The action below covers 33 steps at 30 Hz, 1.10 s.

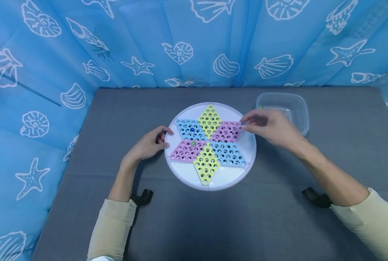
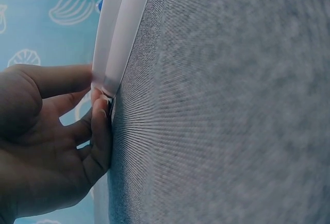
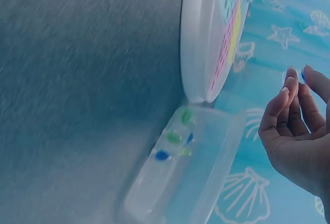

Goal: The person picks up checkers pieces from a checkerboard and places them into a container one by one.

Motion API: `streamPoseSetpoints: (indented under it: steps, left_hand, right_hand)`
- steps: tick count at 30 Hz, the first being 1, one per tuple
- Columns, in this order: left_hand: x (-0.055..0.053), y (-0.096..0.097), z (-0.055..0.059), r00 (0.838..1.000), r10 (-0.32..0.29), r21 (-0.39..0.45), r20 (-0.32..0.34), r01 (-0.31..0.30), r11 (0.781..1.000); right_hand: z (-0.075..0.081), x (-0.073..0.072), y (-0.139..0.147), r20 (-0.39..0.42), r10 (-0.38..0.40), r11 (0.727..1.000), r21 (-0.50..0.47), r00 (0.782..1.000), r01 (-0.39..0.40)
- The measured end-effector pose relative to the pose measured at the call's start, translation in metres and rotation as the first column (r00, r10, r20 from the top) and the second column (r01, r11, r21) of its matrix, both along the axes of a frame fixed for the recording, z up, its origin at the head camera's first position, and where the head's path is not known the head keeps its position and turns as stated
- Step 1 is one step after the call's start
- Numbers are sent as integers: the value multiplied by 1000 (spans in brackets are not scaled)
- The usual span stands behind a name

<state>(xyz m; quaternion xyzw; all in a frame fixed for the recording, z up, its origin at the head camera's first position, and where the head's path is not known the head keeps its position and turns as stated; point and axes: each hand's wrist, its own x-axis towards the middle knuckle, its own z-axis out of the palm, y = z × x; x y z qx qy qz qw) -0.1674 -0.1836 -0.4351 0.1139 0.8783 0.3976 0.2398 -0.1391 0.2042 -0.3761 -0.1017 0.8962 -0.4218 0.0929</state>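
A round white Chinese checkers board (image 1: 226, 176) with a star of yellow, pink and blue hole-filled sections lies on the table. My left hand (image 1: 149, 144) grips its left rim; in the left wrist view the rim (image 2: 116, 38) sits between thumb and fingers. Above the board's right side, my right hand (image 1: 273, 128) pinches a blue marble (image 1: 243, 123) between thumb and fingertips, partly hidden. Another blue marble (image 1: 192, 130) sits in the left blue section, and a green marble (image 1: 193, 143) in the left pink one.
A clear plastic container (image 1: 303, 108) stands right of the board, partly behind my right hand. Blue and green marbles (image 3: 174, 137) lie in it. Grey cloth covers the table (image 1: 180, 224), and a blue shell-patterned curtain (image 1: 207, 47) hangs behind.
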Motion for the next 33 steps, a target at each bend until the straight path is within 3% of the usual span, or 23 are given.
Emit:
streamPoseSetpoints:
  steps: [7,23,33]
  left_hand:
    - [0,0,-1,1000,0,4,1,0,1000]
    - [1,-1,-2,1000,3,11,-9,-3,1000]
    - [0,-1,-1,1000,3,13,0,-3,1000]
  right_hand:
    - [-5,-3,23,-38,-27,1000,14,999,28]
    - [-20,-18,56,1,-118,992,41,993,118]
    - [-28,-32,62,89,-192,979,87,977,185]
